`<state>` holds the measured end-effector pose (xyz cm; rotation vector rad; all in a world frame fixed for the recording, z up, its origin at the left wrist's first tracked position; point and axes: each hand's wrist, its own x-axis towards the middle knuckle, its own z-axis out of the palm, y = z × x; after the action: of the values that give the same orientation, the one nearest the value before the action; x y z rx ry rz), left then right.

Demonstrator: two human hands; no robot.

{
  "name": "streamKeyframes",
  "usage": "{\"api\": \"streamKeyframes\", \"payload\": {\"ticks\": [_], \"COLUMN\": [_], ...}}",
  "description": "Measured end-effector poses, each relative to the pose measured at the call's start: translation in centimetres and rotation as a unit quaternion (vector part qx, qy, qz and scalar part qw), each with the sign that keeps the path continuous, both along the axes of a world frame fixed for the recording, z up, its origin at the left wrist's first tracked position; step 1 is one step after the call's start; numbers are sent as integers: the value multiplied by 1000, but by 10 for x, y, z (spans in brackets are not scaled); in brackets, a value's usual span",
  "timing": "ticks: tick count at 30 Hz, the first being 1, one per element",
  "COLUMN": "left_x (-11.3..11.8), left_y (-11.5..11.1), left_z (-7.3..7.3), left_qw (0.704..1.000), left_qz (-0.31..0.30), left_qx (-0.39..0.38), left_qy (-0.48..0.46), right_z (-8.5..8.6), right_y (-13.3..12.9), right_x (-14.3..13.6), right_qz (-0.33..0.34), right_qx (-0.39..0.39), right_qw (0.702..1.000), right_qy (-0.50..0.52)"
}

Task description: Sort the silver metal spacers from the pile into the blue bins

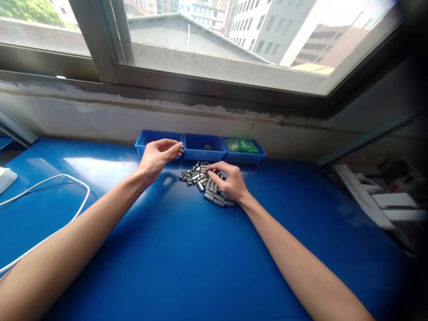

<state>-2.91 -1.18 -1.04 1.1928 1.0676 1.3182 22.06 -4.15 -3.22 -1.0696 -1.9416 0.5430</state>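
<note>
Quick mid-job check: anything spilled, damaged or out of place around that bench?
The white coating below the window looks worn: it is ragged and patchy. Nothing else stands out; the metal pieces lie heaped in front of the blue bins.

No text or numbers seem readable in this view.

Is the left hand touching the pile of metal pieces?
No, the left hand is in front of the left blue bin, apart from the pile of metal pieces.
</note>
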Motion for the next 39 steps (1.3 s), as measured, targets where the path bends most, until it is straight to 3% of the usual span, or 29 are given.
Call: {"api": "streamKeyframes", "payload": {"ticks": [2, 4, 6, 9, 11, 14, 17, 19, 23, 25, 27, 31, 33, 35, 39], "left_x": [-2, -2, 1, 10, 15, 20, 19, 18, 17, 18, 20, 23, 24, 23, 21], "left_y": [2, 1, -3, -13, -19, -24, -25, -24, -23, -22, -22, -23, -23, -23, -22], "left_z": [1, 2, 4, 6, 4, -3, -10, -13, -14, -14, -13, -9, -6, -4, -2], "left_qw": [998, 995, 996, 986, 955, 865, 788, 764, 743, 745, 771, 894, 941, 962, 967], "left_qz": [64, 85, 71, -8, -81, -194, -253, -261, -256, -254, -251, -188, -155, -135, -113], "left_qx": [20, 41, 62, 106, 175, 305, 371, 382, 390, 390, 374, 259, 198, 166, 167], "left_qy": [-23, -27, 7, 125, 224, 348, 421, 451, 480, 477, 450, 314, 227, 172, 153], "right_z": [-1, -2, -2, -3, -3, -3, -2, -2, -2, -2, -2, -1, -1, 0, 4], "right_y": [1, 1, 1, 1, 1, 1, 2, 2, 2, 2, 1, 1, 0, -1, -3], "right_x": [0, 1, 1, 1, 1, 1, 1, 0, 0, 0, 0, 0, 1, 1, -4], "right_qz": [-2, -5, -5, 2, 6, 6, 5, 5, 7, 5, 4, 0, -4, 1, 35], "right_qx": [-3, -1, 2, 9, 15, 22, 22, 18, 15, 17, 19, 22, 29, 30, -45], "right_qw": [1000, 1000, 1000, 1000, 1000, 999, 1000, 1000, 1000, 1000, 1000, 1000, 1000, 1000, 996], "right_qy": [1, -1, -3, -7, -14, -22, -20, -17, -15, -14, -14, -10, -3, 7, 64]}}
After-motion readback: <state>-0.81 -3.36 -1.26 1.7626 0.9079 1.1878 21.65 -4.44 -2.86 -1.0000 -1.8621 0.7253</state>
